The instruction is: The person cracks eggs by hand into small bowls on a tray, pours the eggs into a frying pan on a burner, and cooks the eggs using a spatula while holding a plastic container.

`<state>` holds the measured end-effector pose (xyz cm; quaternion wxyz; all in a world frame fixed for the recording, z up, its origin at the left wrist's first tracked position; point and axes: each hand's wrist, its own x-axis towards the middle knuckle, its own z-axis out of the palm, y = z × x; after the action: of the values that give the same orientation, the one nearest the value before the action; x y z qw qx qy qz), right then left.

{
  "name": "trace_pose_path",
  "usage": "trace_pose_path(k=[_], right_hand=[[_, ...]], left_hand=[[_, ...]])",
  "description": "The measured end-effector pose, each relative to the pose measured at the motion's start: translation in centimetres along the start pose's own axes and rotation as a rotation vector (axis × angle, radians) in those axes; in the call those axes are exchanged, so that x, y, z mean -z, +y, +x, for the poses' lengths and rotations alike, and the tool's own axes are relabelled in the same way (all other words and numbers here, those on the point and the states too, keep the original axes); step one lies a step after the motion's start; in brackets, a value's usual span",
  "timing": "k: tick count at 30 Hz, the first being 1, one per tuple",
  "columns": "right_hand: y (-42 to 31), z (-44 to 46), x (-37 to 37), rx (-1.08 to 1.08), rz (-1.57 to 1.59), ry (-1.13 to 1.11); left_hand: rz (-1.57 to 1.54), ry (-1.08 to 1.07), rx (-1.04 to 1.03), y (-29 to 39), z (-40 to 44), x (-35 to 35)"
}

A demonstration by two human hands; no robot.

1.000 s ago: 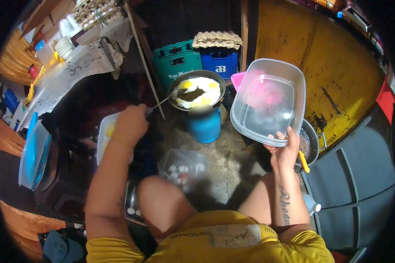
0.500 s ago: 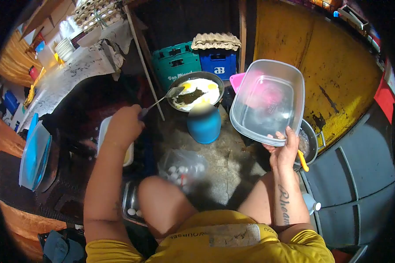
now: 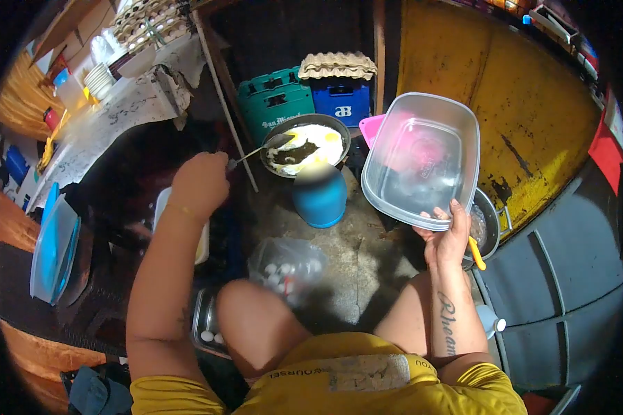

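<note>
My left hand point(image 3: 202, 185) is closed round the handle of a metal spatula point(image 3: 253, 153). The spatula's blade is at the left rim of a round pan point(image 3: 344, 124), over the edge of the fried eggs point(image 3: 318, 138) in it. Several yolks show among the whites, with a dark patch in the middle. The pan sits behind a blue cylinder point(image 3: 320, 200). My right hand point(image 3: 447, 236) grips the lower edge of a clear plastic container point(image 3: 422, 162), which is tilted and has nothing in it. Something pink shows behind and through the container.
A green crate point(image 3: 273, 104) and a blue crate point(image 3: 342, 100) topped with egg trays point(image 3: 337, 66) stand behind. A bag of eggs point(image 3: 287, 266) lies on the floor. Right is a pot point(image 3: 490, 221) with an orange-handled tool point(image 3: 477, 254). A white container point(image 3: 203, 245) is partly behind my left arm.
The spatula has shifted slightly and its blade now lies over the pan's left edge. My left hand has moved a little. My right hand and the clear container have hardly moved.
</note>
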<state>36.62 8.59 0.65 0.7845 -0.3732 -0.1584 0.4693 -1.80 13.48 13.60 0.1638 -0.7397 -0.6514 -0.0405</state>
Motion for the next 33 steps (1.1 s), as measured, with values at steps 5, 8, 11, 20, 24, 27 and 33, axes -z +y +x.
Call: trace_pose_path(k=[5, 8, 11, 20, 24, 27, 33], right_hand=[[0.0, 0.2, 0.2, 0.000, -0.008, 0.021], [0.1, 0.3, 0.4, 0.001, -0.020, 0.022], [0.3, 0.5, 0.5, -0.001, -0.013, 0.009], [0.3, 0.4, 0.1, -0.018, -0.009, -0.021], [0.4, 0.4, 0.1, -0.005, -0.019, -0.007], [0.4, 0.4, 0.1, 0.003, -0.033, 0.003], [0.6, 1.0, 0.7, 0.006, -0.047, 0.007]], left_hand=[[0.036, 0.020, -0.036, 0.2, -0.1, -0.8], [0.056, 0.075, -0.051, 0.5, -0.4, -1.0], [0.114, 0.081, -0.053, 0.8, -0.3, -1.0], [0.148, 0.088, -0.072, 0.8, 0.7, -2.6], [0.103, 0.086, -0.028, 0.7, 1.6, -4.1], [0.068, 0.096, 0.003, 0.3, 1.4, -4.4], [-0.005, 0.106, 0.040, 1.4, -1.2, -1.8]])
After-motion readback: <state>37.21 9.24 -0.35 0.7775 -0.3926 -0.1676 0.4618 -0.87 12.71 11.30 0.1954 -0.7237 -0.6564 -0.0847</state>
